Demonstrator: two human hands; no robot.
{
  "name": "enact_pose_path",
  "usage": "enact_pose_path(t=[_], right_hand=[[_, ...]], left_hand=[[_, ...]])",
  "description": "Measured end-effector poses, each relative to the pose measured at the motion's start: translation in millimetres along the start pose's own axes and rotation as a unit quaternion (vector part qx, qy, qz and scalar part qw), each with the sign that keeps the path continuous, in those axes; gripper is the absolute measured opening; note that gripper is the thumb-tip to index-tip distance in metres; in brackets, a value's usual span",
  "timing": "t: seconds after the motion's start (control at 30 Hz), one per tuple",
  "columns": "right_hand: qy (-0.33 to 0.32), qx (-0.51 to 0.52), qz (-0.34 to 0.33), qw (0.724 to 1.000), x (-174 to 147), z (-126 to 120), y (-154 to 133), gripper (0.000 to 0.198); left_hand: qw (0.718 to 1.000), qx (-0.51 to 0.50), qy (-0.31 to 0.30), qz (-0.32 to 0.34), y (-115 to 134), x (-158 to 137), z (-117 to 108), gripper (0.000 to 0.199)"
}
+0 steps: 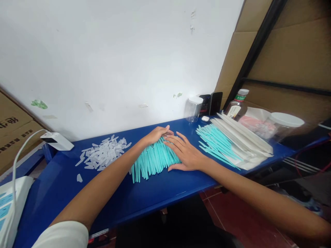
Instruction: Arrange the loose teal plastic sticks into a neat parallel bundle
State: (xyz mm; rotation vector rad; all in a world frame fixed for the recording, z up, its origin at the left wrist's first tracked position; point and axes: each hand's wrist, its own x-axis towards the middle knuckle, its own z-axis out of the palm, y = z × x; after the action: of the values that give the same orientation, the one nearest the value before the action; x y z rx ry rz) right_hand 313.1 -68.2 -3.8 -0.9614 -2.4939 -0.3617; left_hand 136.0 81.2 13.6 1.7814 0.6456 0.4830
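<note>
A row of slim turquoise plastic sticks point(151, 160) lies side by side on the blue table point(144, 196). At the far end of the row is my left hand point(158, 135), its fingers extended and partly hidden behind my right fingers. My right hand point(184, 151) rests against the row's right side with its fingers spread, thumb toward me. Neither hand is closed around anything. Left of my left forearm is a heap of small translucent white plastic pieces point(106, 153), with one loose piece point(79, 178) apart from it.
More turquoise sticks point(216, 141) lie at the right beside a stack of long whitish strips point(245, 136). Behind stand a clear jar point(193, 110), phones point(215, 103), a bottle point(236, 105) and a white-lidded tub point(286, 120). A white device point(58, 141) with a cable sits at the left.
</note>
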Motion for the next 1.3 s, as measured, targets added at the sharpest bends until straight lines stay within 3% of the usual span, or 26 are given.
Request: enact_pose_path(t=[0.13, 0.23, 0.3, 0.4, 0.5, 0.57, 0.67, 0.83, 1.0, 1.2, 1.3], right_hand=[[0.014, 0.018, 0.033, 0.999, -13, -10, 3, 0.099], [0.02, 0.041, 0.104, 0.994, -35, -22, 7, 0.105], [0.005, 0.056, 0.163, 0.985, -52, -27, 9, 0.105], [-0.014, 0.064, 0.249, 0.966, -70, -30, 8, 0.074], [-0.033, 0.074, 0.331, 0.94, -69, -29, 1, 0.051], [-0.049, 0.085, 0.364, 0.926, -61, -26, -6, 0.046], [-0.048, 0.1, 0.381, 0.918, -43, -21, -15, 0.042], [-0.023, 0.114, 0.389, 0.914, -27, -17, -18, 0.043], [-0.019, 0.126, 0.399, 0.908, -33, -17, -10, 0.043], [-0.037, 0.139, 0.394, 0.908, -32, -11, 6, 0.038], [-0.037, 0.145, 0.387, 0.91, -28, -10, 17, 0.035]], left_hand=[[0.999, 0.034, 0.029, 0.007, 4, -1, -5, 0.073], [0.995, 0.08, 0.062, 0.02, 10, -19, -16, 0.068], [0.99, 0.11, 0.086, 0.023, 15, -43, -23, 0.062], [0.975, 0.17, 0.145, 0.011, 17, -92, -26, 0.062], [0.946, 0.198, 0.252, -0.044, 11, -142, -12, 0.068], [0.934, 0.21, 0.282, -0.062, 5, -169, 3, 0.073], [0.93, 0.222, 0.281, -0.079, 0, -193, 27, 0.074], [0.935, 0.234, 0.256, -0.07, -1, -198, 44, 0.075], [0.91, 0.301, 0.274, -0.076, 3, -203, 26, 0.068], [0.845, 0.397, 0.358, -0.01, 7, -238, -6, 0.036], [0.831, 0.454, 0.323, -0.008, 6, -263, -14, 0.032]])
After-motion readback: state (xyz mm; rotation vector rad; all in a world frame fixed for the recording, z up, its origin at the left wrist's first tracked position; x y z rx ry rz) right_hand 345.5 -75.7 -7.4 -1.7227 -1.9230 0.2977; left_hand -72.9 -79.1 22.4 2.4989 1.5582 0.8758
